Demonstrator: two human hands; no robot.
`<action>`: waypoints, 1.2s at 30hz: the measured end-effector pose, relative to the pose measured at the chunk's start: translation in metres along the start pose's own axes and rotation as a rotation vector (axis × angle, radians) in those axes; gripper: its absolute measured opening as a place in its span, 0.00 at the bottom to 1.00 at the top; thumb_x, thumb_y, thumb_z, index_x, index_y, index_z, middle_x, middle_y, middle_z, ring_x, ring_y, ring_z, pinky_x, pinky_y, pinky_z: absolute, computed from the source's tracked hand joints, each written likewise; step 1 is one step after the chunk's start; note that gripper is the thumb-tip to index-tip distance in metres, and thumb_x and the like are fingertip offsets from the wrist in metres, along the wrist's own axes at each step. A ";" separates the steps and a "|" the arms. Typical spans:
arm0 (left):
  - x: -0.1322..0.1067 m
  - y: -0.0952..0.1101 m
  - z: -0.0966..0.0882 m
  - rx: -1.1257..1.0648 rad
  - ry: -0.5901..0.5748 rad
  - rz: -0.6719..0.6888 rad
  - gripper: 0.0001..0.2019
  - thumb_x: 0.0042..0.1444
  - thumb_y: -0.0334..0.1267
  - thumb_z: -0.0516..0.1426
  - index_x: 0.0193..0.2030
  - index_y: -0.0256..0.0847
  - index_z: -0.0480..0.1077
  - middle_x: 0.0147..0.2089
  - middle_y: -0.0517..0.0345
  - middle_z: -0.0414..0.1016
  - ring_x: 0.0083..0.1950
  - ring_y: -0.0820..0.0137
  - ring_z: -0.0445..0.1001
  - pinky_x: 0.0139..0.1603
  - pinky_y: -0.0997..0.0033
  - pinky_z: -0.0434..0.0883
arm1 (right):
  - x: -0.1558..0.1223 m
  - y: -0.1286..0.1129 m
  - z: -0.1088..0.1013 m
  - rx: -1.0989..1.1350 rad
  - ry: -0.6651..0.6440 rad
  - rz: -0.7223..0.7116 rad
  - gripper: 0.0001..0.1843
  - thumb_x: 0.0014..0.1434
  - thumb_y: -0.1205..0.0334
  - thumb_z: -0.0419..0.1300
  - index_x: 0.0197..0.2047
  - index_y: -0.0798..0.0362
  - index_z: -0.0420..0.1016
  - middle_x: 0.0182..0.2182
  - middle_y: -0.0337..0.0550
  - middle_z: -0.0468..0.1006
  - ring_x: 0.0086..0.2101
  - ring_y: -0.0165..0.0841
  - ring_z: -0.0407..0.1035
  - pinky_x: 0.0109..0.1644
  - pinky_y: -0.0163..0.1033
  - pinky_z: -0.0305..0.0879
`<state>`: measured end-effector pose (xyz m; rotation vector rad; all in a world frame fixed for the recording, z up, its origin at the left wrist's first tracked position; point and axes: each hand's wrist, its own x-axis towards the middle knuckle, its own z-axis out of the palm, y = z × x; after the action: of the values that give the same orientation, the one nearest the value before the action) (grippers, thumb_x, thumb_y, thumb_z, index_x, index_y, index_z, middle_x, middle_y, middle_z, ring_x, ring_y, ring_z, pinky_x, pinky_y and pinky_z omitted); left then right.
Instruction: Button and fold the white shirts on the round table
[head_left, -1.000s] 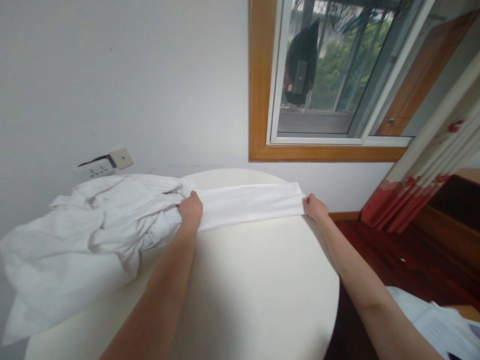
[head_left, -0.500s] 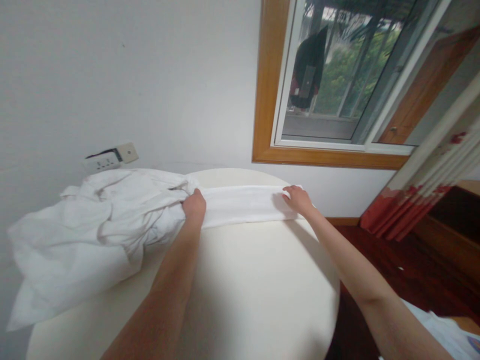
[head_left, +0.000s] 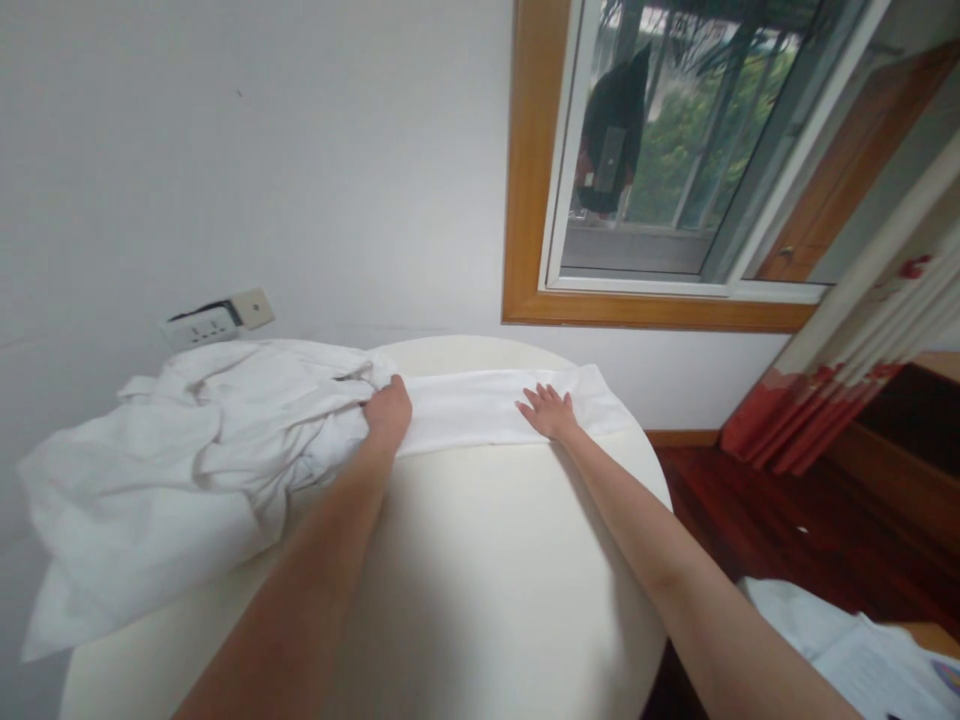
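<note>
A long white cloth [head_left: 469,410] lies across the far part of a round cream table [head_left: 487,560]. Its left portion is a big crumpled heap [head_left: 202,450]; from there a flat, smooth strip runs to the right. My left hand [head_left: 388,408] is closed on the fabric where the heap meets the strip. Flat on the strip, toward its right end, rests my right hand [head_left: 549,410], fingers spread. Beyond that hand, the strip's right end [head_left: 596,390] lies near the table edge.
Behind the table stands a white wall with a socket [head_left: 202,325] above the heap. A wood-framed window [head_left: 660,310] is at upper right, beside a red and cream curtain [head_left: 795,420]. More white fabric [head_left: 832,630] lies at lower right, over the dark wooden floor [head_left: 720,510].
My right hand has moved left along the strip from its right end, and its fingers have spread. My left hand keeps its place on the cloth.
</note>
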<state>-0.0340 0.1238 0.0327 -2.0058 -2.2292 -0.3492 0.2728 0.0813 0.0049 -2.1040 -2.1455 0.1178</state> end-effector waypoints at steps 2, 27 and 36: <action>-0.006 0.014 -0.008 0.048 0.100 0.042 0.27 0.61 0.24 0.37 0.67 0.32 0.53 0.53 0.31 0.69 0.53 0.50 0.71 0.47 0.48 0.69 | 0.000 -0.001 0.000 0.003 0.001 -0.001 0.38 0.63 0.34 0.30 0.70 0.41 0.47 0.70 0.41 0.43 0.68 0.45 0.35 0.66 0.61 0.32; -0.028 0.042 0.032 -0.088 -0.089 0.172 0.31 0.61 0.57 0.40 0.68 0.47 0.56 0.72 0.49 0.49 0.72 0.53 0.46 0.68 0.40 0.42 | -0.003 0.004 -0.004 0.025 0.015 0.129 0.37 0.65 0.37 0.30 0.70 0.44 0.49 0.70 0.45 0.44 0.67 0.43 0.36 0.66 0.62 0.32; -0.016 -0.007 0.034 -0.047 -0.049 0.167 0.29 0.63 0.55 0.41 0.67 0.45 0.57 0.72 0.48 0.49 0.72 0.56 0.47 0.68 0.45 0.45 | -0.001 0.072 -0.009 -0.013 0.030 0.257 0.36 0.65 0.40 0.34 0.70 0.48 0.47 0.70 0.47 0.42 0.67 0.44 0.36 0.66 0.59 0.34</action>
<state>-0.0373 0.1158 -0.0044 -2.2295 -2.0795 -0.3406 0.3458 0.0821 0.0032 -2.3636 -1.8545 0.0977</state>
